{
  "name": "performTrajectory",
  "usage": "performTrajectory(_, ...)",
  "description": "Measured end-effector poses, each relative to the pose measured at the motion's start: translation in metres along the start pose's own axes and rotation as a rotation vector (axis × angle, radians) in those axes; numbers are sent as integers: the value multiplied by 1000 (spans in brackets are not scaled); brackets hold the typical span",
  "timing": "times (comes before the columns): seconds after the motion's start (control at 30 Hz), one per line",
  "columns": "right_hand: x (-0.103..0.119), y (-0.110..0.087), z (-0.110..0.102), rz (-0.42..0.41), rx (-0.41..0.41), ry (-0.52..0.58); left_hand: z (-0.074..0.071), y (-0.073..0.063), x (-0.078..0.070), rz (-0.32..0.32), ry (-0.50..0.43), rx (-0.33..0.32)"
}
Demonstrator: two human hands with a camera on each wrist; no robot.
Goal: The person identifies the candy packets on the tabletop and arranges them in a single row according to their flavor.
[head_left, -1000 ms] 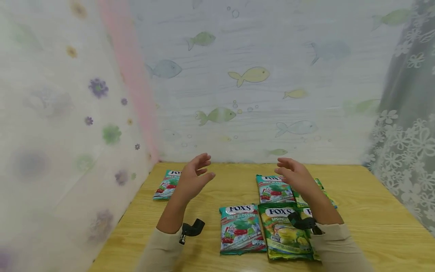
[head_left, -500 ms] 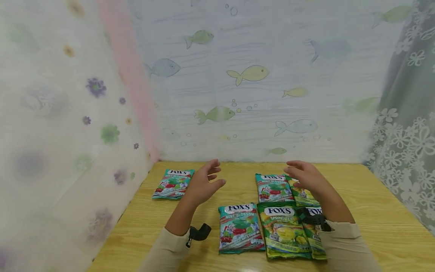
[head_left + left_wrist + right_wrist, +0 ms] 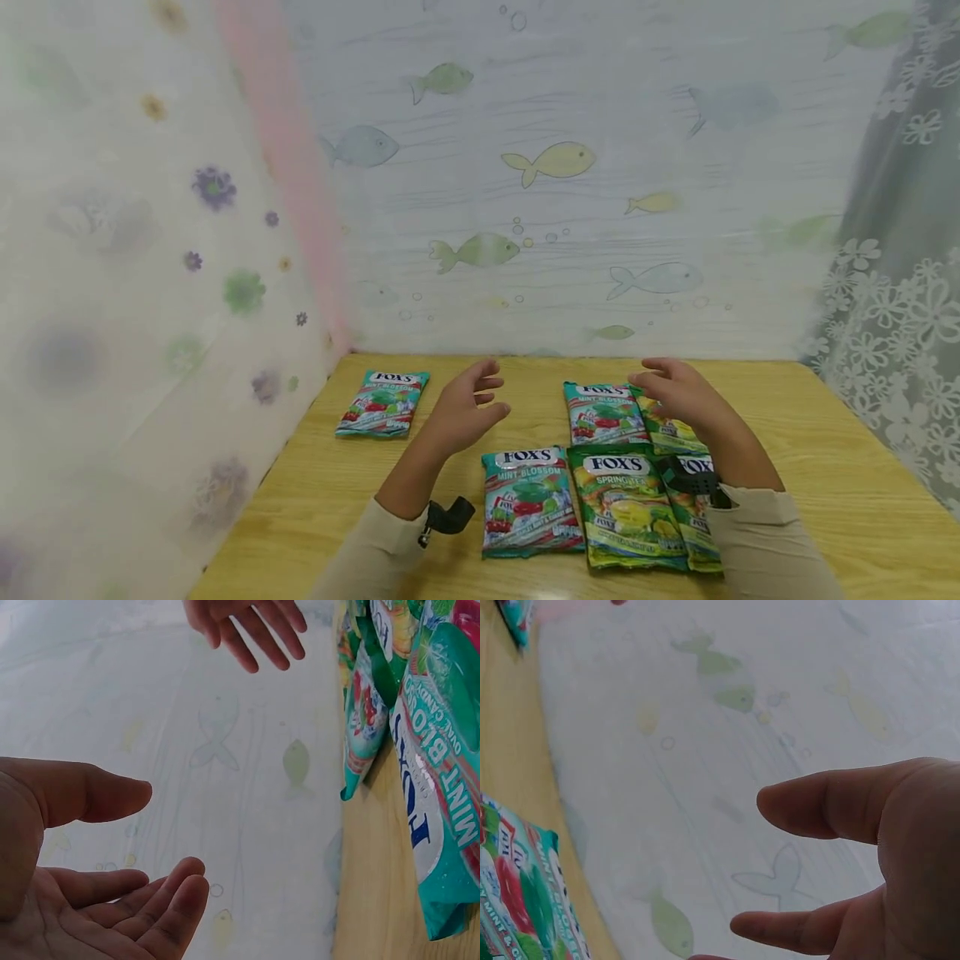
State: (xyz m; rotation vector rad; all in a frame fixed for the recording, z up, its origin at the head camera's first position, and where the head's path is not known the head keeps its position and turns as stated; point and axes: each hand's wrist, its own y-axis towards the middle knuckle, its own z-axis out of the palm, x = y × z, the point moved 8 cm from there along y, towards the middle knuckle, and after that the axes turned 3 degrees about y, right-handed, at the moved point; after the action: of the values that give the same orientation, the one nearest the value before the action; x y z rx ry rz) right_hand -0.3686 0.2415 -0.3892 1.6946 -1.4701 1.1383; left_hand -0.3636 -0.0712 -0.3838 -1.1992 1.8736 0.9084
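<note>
Apparently, arrangement is only partial: five candy packets (image 3: 628, 510) lie grouped on the counter (image 3: 832, 483), centre to right, one Mint Blossom packet (image 3: 384, 406) lies separate, far left, and left hand (image 3: 463, 412) and right hand (image 3: 686, 398) hover apart, fingers parted, gripping nothing.

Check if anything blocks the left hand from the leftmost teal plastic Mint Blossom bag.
Nothing visible does; in the head view, only yellow wood-grained tabletop shows between the bare left hand and the leftmost rectangular teal plastic bag.
</note>
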Motion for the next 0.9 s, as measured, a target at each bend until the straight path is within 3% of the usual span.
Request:
performTrajectory(0.3, -14, 5, 4, 53, 19, -46, 22, -2, 2, -17, -35, 69)
performTrajectory(0.6, -15, 9, 12, 43, 57, -26, 45, 2, 5, 1, -66, 77)
performTrajectory(0.77, -13, 10, 16, 25, 73, 42, 51, 8, 8, -9, -79, 58)
performTrajectory(0.9, -15, 11, 17, 27, 77, 31, 62, 18, 8, -49, -73, 74)
